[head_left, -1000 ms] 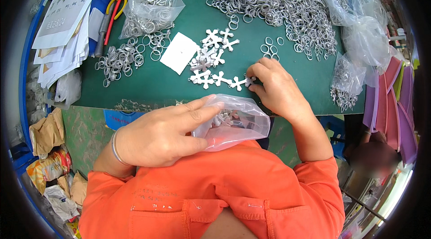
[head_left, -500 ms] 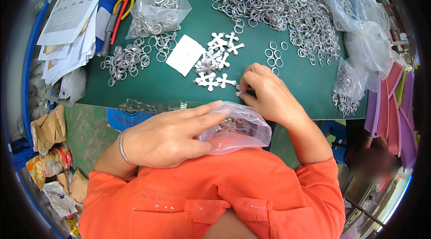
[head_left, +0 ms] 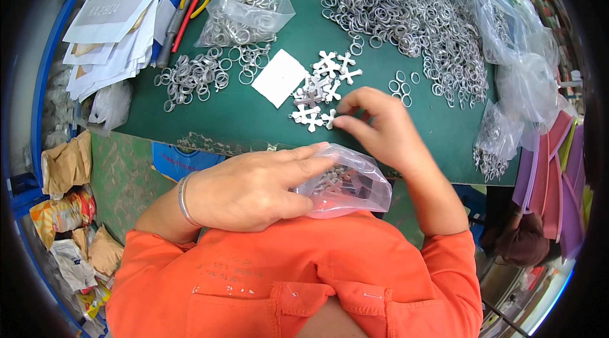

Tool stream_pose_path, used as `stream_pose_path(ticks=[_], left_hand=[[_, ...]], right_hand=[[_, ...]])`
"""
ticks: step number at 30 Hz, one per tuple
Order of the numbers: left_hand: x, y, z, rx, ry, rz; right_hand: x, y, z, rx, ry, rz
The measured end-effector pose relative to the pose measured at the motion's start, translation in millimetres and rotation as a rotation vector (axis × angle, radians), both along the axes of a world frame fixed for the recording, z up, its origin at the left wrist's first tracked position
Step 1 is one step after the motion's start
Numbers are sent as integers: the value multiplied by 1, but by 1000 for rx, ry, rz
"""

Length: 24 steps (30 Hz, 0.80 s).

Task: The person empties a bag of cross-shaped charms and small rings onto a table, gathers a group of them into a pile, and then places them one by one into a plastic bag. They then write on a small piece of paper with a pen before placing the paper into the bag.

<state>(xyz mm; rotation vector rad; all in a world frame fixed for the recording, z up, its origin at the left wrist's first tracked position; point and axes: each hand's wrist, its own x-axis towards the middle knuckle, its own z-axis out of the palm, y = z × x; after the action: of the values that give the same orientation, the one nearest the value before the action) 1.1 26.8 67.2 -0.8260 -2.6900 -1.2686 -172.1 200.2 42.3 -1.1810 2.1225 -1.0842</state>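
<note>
My left hand [head_left: 254,189] is closed on the edge of a clear plastic bag [head_left: 374,195], holding it against my orange shirt below the table edge. Small silver-grey pieces [head_left: 336,176] lie inside the bag, too unclear to name. Over the table, my right hand [head_left: 379,127] has thumb and forefinger pinched at the arm of a silver cross pendant [head_left: 329,119]. That pendant lies at the near right edge of a small heap of cross pendants [head_left: 312,90]. Left of the heap is a white square pad [head_left: 279,79].
A large mound of metal rings [head_left: 393,8] covers the far right of the green table [head_left: 222,119]. Loose rings [head_left: 193,74], a bag of rings [head_left: 244,17], pliers [head_left: 184,17] and papers [head_left: 120,1] lie at left. Plastic bags [head_left: 526,84] crowd the right edge.
The whole view has shifted, with the table now lower and further right. My right fingers have moved onto a pendant at the heap's near edge. My left hand keeps hold of the bag.
</note>
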Motion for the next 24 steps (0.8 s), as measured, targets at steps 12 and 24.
stream_pose_path(ticks=[12, 24], left_hand=[[0, -2, -4, 1, -5, -28], [3, -4, -6, -22, 10, -16]], right_hand=[[11, -33, -15, -127, 157, 400], [-4, -10, -9, -74, 191, 221]])
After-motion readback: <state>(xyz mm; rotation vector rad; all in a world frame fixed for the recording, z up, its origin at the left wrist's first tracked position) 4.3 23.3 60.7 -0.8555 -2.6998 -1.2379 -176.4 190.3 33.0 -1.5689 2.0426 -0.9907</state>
